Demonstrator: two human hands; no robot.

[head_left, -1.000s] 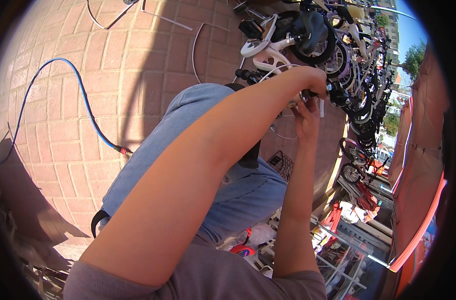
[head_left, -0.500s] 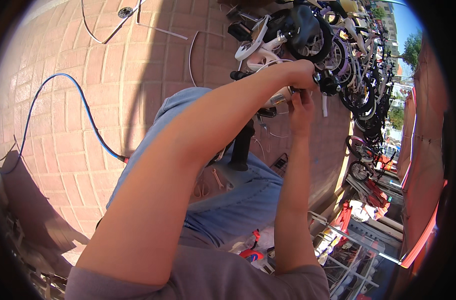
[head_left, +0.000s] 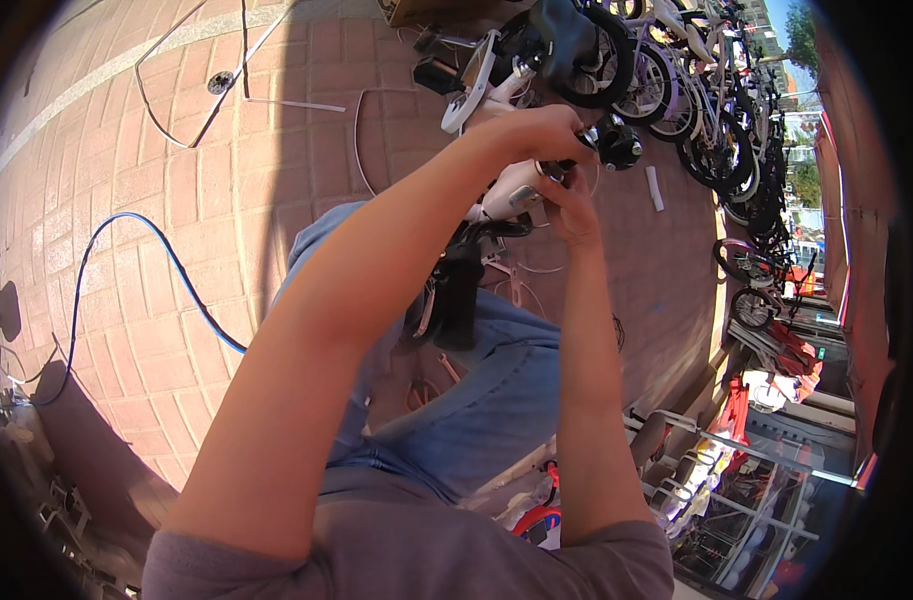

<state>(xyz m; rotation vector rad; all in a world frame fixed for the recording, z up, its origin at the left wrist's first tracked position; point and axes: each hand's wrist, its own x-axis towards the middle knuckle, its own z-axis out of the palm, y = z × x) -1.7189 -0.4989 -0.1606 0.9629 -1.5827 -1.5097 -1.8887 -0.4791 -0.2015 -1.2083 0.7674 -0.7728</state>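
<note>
A white bicycle frame [head_left: 507, 192] lies tilted between my knees, a black handlebar grip [head_left: 458, 303] near my thigh. At the far end of its thick white tube, my left hand [head_left: 555, 132] is closed, its fingers curled over the tube end beside a black and chrome bicycle part [head_left: 614, 142]. From below, my right hand [head_left: 573, 207] reaches the same end, thumb and fingers pinched close to a dark ring there. What sits between the fingers of either hand is too small and hidden to name.
A dark saddle [head_left: 564, 38] and a row of parked bicycles [head_left: 717, 140] stand at the far right. Wrenches [head_left: 449, 367] lie on brick paving by my legs. A blue hose [head_left: 167, 245] curves at left. A white strip [head_left: 656, 188] lies right of my hands.
The view has shifted, so the hands and bicycle appear further left. Both hands stay at the tube end; the right hand's fingers have turned slightly around it.
</note>
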